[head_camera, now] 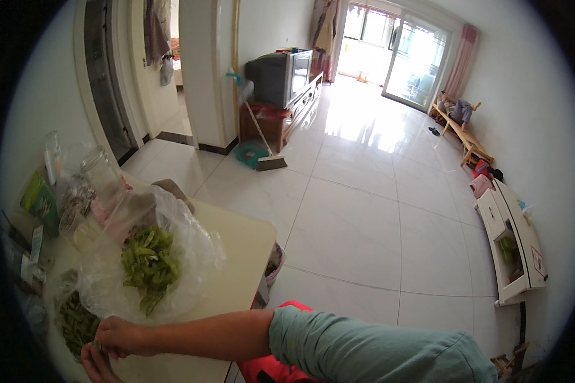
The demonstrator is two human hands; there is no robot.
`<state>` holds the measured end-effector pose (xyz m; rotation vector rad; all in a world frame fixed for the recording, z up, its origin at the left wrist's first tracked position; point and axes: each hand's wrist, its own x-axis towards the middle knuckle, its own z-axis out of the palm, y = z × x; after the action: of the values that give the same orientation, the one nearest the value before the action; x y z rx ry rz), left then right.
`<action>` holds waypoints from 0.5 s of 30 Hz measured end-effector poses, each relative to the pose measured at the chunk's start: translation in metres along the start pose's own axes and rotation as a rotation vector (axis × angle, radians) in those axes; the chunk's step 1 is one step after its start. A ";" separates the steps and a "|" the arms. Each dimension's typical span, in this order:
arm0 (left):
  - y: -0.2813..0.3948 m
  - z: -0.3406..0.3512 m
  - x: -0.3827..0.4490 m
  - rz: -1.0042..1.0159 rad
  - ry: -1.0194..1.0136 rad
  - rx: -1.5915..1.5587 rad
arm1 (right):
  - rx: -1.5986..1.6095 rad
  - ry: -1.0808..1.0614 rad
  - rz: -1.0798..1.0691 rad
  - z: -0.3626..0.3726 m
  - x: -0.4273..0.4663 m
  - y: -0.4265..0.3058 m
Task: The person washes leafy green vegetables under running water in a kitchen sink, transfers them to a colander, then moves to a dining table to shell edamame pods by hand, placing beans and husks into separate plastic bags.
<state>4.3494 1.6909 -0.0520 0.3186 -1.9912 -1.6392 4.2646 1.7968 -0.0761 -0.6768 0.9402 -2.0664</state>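
Note:
My right hand (124, 336) reaches in from the right at the table's near left, its fingers bent to a pinch. Close against it are the fingers of my left hand (97, 363), partly cut off by the lower edge. A small pale green vegetable piece (97, 343) shows between the fingertips of both hands, mostly covered. Just beyond them, a clear bag holds darker cut green vegetable pieces (78, 320). Farther up the table, green pods (151, 263) lie heaped on an opened clear plastic bag (196, 253).
Glass jar (96, 163), green packet (40, 201) and bagged items crowd the left side of the pale table (249, 234). A lined bin (274, 263) stands by its right edge. Beyond are a broom (270, 163), a television (280, 79) and a person (460, 112) on a wooden bench (465, 139).

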 end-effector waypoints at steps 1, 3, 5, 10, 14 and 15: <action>0.000 -0.004 -0.001 -0.038 0.029 0.024 | 0.064 0.005 -0.024 0.002 0.003 0.005; -0.006 -0.005 0.003 -0.139 0.072 -0.200 | 0.213 -0.009 -0.039 -0.002 0.006 0.014; -0.027 -0.016 0.007 -0.143 -0.032 -0.337 | 0.107 0.033 0.056 -0.006 0.003 0.013; -0.023 0.020 0.017 -0.221 -0.112 -0.629 | 0.249 0.272 0.170 -0.024 -0.012 -0.017; -0.009 0.008 0.027 -0.284 0.009 -0.613 | -0.044 0.225 0.100 0.003 0.003 -0.028; -0.005 0.012 0.023 -0.280 0.002 -0.590 | -0.113 0.237 0.072 0.005 -0.003 -0.031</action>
<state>4.3229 1.6881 -0.0528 0.3807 -1.4122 -2.3027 4.2567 1.8113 -0.0491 -0.4540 1.2046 -2.0718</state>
